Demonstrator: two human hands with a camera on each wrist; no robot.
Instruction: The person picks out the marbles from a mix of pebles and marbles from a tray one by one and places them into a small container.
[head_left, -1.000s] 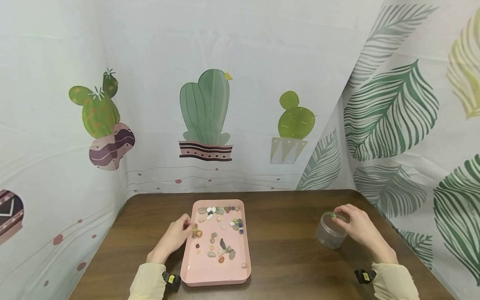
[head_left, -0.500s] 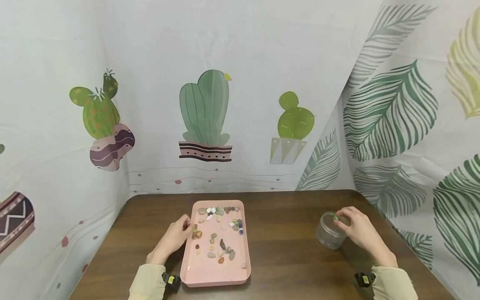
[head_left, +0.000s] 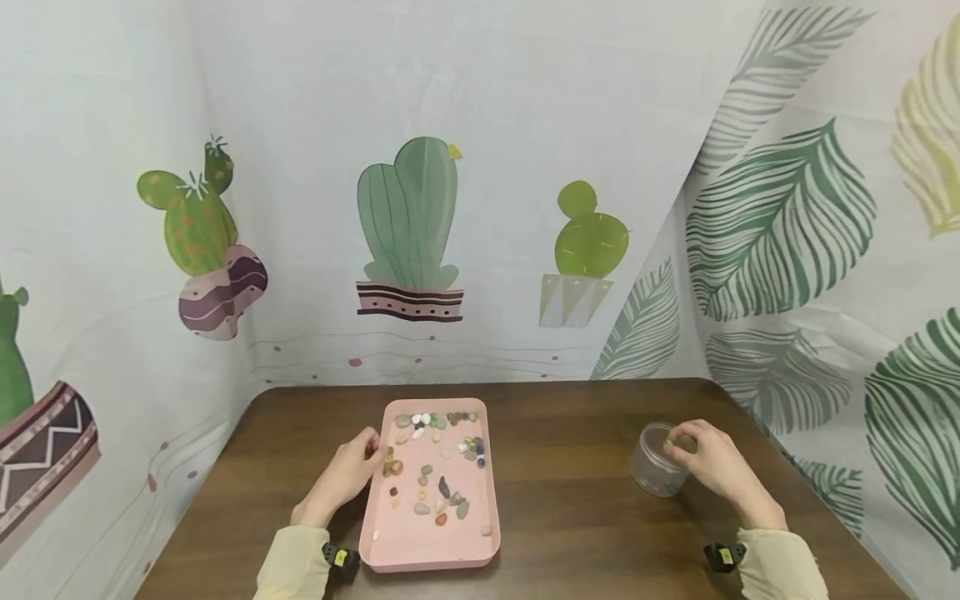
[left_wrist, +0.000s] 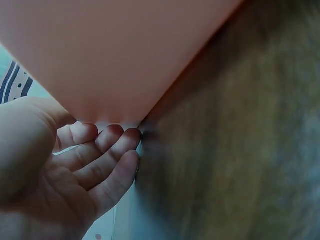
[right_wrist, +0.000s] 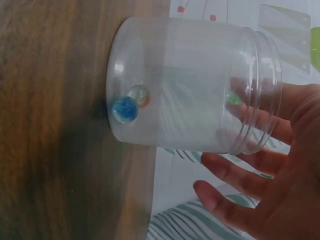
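Observation:
At the table's right, a clear plastic jar (head_left: 656, 473) stands upright and uncapped. My right hand (head_left: 717, 468) reaches into its mouth and pinches a green marble (right_wrist: 233, 97) between thumb and fingertip, seen through the wall in the right wrist view. On the jar's bottom lie a blue marble (right_wrist: 125, 109) and a clear one with an orange streak (right_wrist: 140, 95). My left hand (head_left: 347, 473) grips the left side of a pink tray (head_left: 431, 550), thumb at the rim and curled fingers against the outer wall (left_wrist: 107, 65).
Inside the tray are several pebbles (head_left: 423, 508) and marbles, such as blue ones (head_left: 481, 462) by its right wall. Tray and jar stand apart on a dark wooden table (head_left: 562, 492). A printed cloth (head_left: 495, 250) hangs behind and at both sides.
My right hand has lowered slightly with the green marble, from above the jar's rim into its mouth. The left hand and tray have stayed in place.

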